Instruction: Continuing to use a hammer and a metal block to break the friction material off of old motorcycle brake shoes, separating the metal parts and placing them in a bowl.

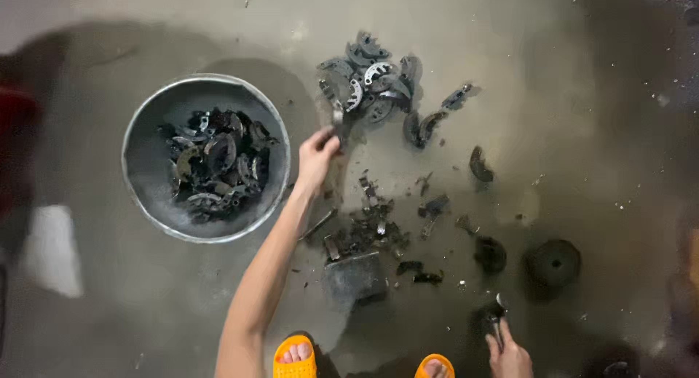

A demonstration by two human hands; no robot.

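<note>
My left hand (317, 154) reaches out over the floor and grips a curved metal brake shoe (339, 121) at the near edge of a pile of brake shoes (373, 81). My right hand (507, 352) is low at the bottom right, closed around a dark tool with a metal tip (499, 314). A round metal basin (143, 123) to the left holds several dark brake shoes (217, 163).
Scraps and broken lining pieces (371, 229) litter the concrete floor between my hands. A dark block (354, 276) lies near my orange slippers (295, 360). A black round disc (553, 262) sits at the right, with loose shoes (480, 164) nearby.
</note>
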